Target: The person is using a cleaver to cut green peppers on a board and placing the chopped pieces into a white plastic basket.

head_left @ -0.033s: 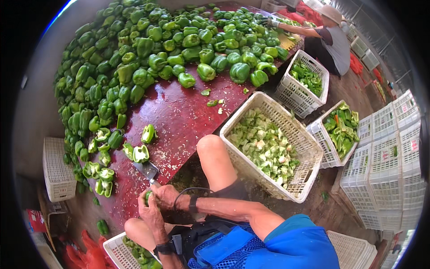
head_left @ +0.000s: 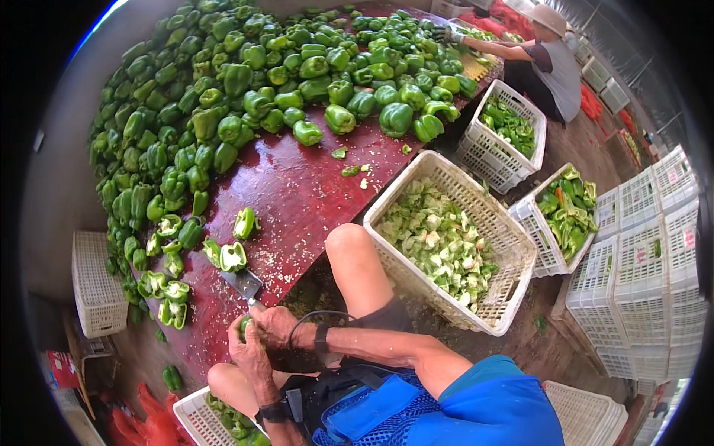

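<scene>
My left hand [head_left: 253, 358] is closed round a green bell pepper [head_left: 245, 324], most of which the fingers hide. Close against it, my right hand [head_left: 278, 325] grips the handle of a broad-bladed knife [head_left: 244, 282], whose blade points away over the red tabletop [head_left: 290, 178]. Just past the blade lie cut pepper pieces [head_left: 233, 256] with pale insides showing. More halved peppers [head_left: 172, 301] rest to the left. A large heap of whole green bell peppers [head_left: 238, 78] covers the far and left parts of the table, and seeds are scattered about.
Right of my knee stands a white crate [head_left: 513, 297] of pale pepper scraps. Two more crates [head_left: 532, 217] [head_left: 506, 167] hold green peppers. Another crate [head_left: 195, 418] sits below my left arm. Stacked crates [head_left: 632, 275] rise at right. A person [head_left: 554, 74] works at the far table end.
</scene>
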